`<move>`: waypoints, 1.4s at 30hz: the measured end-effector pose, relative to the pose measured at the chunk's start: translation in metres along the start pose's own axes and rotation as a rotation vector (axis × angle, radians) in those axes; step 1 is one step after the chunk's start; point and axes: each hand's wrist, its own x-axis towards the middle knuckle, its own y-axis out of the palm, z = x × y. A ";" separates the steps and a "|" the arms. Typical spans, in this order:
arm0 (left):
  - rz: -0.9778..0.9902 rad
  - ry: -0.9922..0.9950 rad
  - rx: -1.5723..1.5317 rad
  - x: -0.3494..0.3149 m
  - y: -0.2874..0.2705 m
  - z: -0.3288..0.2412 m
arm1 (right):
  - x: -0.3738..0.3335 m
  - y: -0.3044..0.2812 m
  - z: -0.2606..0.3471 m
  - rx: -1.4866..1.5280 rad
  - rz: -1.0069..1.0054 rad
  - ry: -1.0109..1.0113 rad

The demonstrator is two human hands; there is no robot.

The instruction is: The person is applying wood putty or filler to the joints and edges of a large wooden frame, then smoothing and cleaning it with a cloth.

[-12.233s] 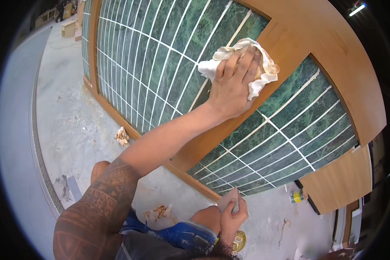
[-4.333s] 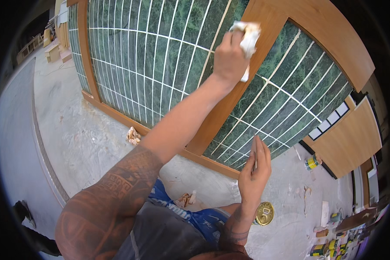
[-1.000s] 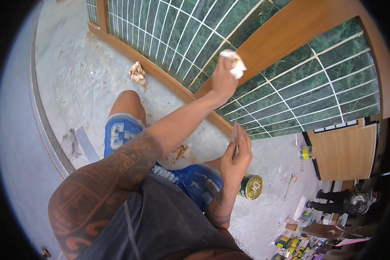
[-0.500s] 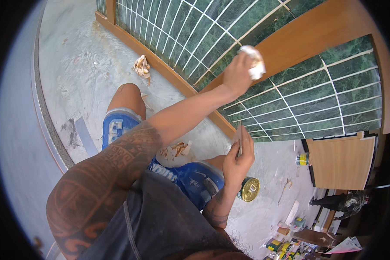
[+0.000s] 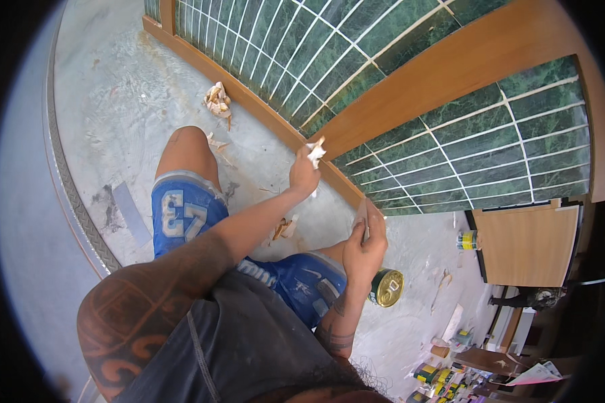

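Head view: just past 12 o'clock, pinched in left grip [image 5: 304,176], crumpled white wad [image 5: 316,154], probably light and soft, best gathered at its middle. Near 3 o'clock, clasped in right grip [image 5: 365,247], thin sheet [image 5: 362,213], likely light, fairly stiff, best held by both faces.

Stained grey floor [image 5: 117,138], crumpled wad [image 5: 217,101], second wad [image 5: 284,230], gold-lidded can [image 5: 389,289], yellow-and-green can [image 5: 467,240]
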 end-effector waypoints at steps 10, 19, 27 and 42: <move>0.043 -0.425 -0.649 0.050 -0.053 0.052 | 0.014 0.208 -0.157 -0.073 0.633 0.341; 0.451 -0.586 -0.735 0.083 -0.102 -0.019 | -0.014 0.266 -0.182 0.158 0.628 0.557; 0.794 -0.948 -1.208 0.078 -0.113 0.017 | 0.020 0.245 -0.120 1.003 0.331 0.769; 0.363 -0.180 -0.444 0.062 -0.124 -0.001 | 0.059 0.201 -0.033 1.202 0.073 0.741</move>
